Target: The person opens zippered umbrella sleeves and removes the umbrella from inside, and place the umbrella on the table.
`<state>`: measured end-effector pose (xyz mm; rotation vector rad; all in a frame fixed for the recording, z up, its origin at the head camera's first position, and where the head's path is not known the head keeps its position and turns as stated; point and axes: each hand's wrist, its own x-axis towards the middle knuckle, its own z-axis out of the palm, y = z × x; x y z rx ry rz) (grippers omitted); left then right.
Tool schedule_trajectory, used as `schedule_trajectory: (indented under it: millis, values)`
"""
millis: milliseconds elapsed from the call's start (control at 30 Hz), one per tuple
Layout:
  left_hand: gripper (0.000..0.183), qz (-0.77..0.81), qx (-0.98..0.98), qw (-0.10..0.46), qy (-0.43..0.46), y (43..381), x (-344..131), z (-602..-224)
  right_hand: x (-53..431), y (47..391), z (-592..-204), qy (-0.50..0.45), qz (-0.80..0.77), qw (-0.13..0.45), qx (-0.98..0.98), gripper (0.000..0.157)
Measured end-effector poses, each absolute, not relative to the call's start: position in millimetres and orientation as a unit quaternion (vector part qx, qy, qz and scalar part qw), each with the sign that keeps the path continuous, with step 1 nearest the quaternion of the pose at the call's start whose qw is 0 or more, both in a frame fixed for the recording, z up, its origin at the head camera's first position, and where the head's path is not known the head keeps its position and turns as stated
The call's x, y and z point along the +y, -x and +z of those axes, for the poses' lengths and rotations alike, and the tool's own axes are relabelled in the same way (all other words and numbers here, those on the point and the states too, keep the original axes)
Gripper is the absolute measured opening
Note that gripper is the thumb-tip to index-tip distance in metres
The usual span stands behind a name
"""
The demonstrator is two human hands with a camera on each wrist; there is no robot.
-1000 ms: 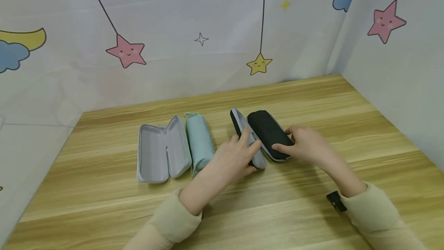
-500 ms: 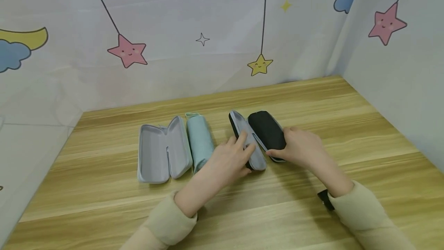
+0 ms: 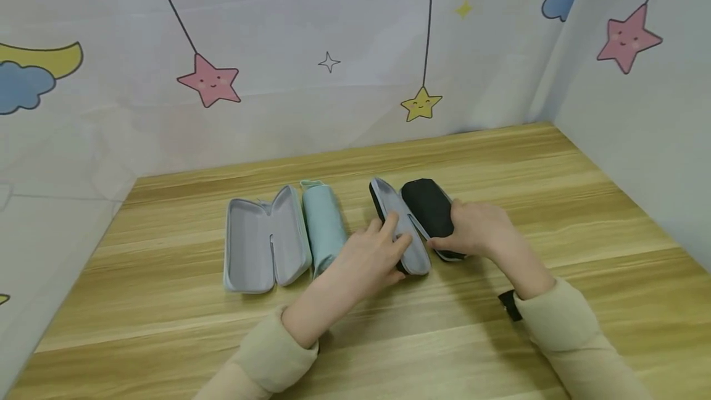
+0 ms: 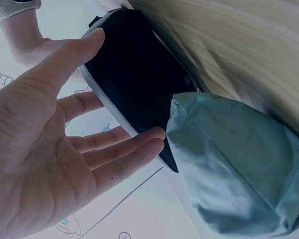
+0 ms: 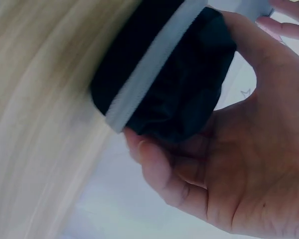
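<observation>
A black pencil case (image 3: pixel 428 205) with a pale zip lies spread on the wooden table. Its left part, a grey-lined flap (image 3: pixel 413 255), stands tilted with the lining showing. My left hand (image 3: pixel 361 255) holds that flap, some fingers over the lining; in the left wrist view the thumb (image 4: pixel 97 42) rests on its black outside. My right hand (image 3: pixel 483 227) grips the black right part at its right side, thumb at the near end. In the right wrist view its fingers (image 5: pixel 157 169) curl under the black fabric (image 5: pixel 184 74). The right fingertips are partly hidden in the head view.
Left of my left hand lies a teal pencil case (image 3: pixel 322 218), its near end behind my forearm. Against it stands an open grey-lined case (image 3: pixel 247 249). A printed curtain (image 3: pixel 278 104) with stars rises behind the table (image 3: pixel 461 338). A small black piece (image 3: pixel 510 305) shows by my right sleeve.
My right hand has shifted left along the black pencil case, its thumb moving from the top to the near edge. My left hand keeps its place on the flap. The view has shifted slightly.
</observation>
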<state>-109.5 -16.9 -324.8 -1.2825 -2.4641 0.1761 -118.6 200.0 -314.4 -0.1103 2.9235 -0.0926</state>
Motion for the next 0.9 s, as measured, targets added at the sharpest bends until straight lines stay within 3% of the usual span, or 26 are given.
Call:
schedule_trajectory:
  millis: [200,333,900]
  values:
    - [0.048,0.065,-0.870,0.182,0.453,109.3,-17.5,-327.1,203.1,122.6,-318.8,0.046,-0.043,0.110,0.992,0.082]
    - [0.048,0.065,-0.870,0.191,0.450,109.7,-18.4,-328.8,202.9,123.4,-321.2,0.043,-0.051,0.116,0.991,0.082]
    - [0.046,0.084,-0.875,0.169,0.445,106.2,-17.9,-326.5,202.1,125.0,-324.7,-0.014,-0.078,0.119,0.990,0.046]
